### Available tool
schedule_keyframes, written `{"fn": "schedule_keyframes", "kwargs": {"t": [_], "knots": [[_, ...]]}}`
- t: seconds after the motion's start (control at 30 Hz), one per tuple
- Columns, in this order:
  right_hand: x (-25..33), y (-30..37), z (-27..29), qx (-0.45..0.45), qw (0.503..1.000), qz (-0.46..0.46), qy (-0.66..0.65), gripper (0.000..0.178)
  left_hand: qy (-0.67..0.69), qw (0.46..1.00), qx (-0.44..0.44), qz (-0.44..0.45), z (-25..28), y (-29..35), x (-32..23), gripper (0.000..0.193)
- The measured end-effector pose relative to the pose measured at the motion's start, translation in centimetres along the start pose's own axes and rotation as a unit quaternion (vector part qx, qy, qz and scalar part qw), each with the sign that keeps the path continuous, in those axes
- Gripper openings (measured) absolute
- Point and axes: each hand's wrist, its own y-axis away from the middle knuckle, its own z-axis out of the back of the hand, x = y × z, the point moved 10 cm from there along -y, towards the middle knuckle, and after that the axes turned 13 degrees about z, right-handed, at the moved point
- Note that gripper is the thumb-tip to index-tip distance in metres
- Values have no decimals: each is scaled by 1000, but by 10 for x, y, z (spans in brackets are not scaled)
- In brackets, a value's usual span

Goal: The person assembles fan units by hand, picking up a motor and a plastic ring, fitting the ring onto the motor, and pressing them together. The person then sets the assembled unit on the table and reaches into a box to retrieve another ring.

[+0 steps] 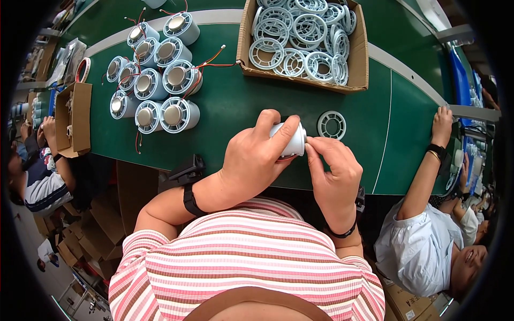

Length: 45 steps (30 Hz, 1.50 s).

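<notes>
My left hand (256, 152) is wrapped round a pale blue cylindrical housing (292, 142), which lies tilted on its side above the table's near edge. Red wire shows beneath it, by my fingers. The thumb and forefinger of my right hand (336, 170) are pinched together at the housing's right end; whatever is between them is too small to make out. Just beyond that hand, a loose pale blue spoked ring (321, 125) lies flat on the green table (358, 155). Farther left stand several similar housings (149, 84) with silver discs on top and red and black wires.
A cardboard box (305, 83) full of pale blue rings (310, 28) sits at the far side. At the left edge is a smaller open carton (81, 117). Another person's hand (442, 124) rests on the table at the right; someone else sits at the left.
</notes>
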Motion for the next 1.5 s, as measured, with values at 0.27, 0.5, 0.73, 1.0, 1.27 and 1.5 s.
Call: {"fn": "schedule_keyframes", "kwargs": {"t": [0.27,0.5,0.73,1.0,1.27,1.5], "knots": [[0,0,-2,-18,1000,19,6,10,1,1000,-15,-27,1,2,-2,71],[-8,-5,4,-20,1000,-21,-2,9,49,998,28,-42,2,3,-2,71],[4,10,10,198,971,44,-123,19,252,965,67,40,32,-14,25,68],[-51,0,18,64,995,-60,49,42,245,946,185,107,23,-13,47,66],[-42,2,6,23,1000,-17,9,61,385,835,296,259,-4,8,57,68],[34,-19,-19,103,979,133,-117,68,413,818,324,234,-20,6,52,66]]}}
